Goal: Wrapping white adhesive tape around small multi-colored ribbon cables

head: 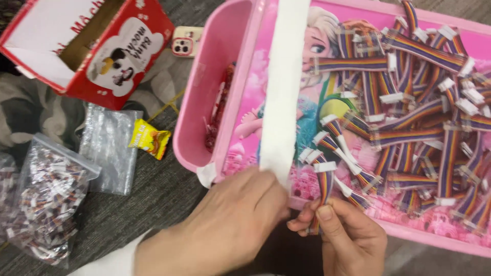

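My right hand (343, 232) pinches a short rainbow ribbon cable (323, 185) with white connectors, held upright at the near edge of a pink lap table (240, 128). My left hand (232, 225) rests at the same edge, its fingertips on the lower end of a long white tape strip (282, 87) that runs across the tabletop. A big pile of the same rainbow cables (419, 102) covers the right half of the table.
A side pocket of the pink table (215, 61) holds red items. On the dark floor to the left lie a red and white open box (82, 46), a phone (185, 42), a zip bag of small parts (48, 204), an empty zip bag (107, 148) and a yellow packet (149, 139).
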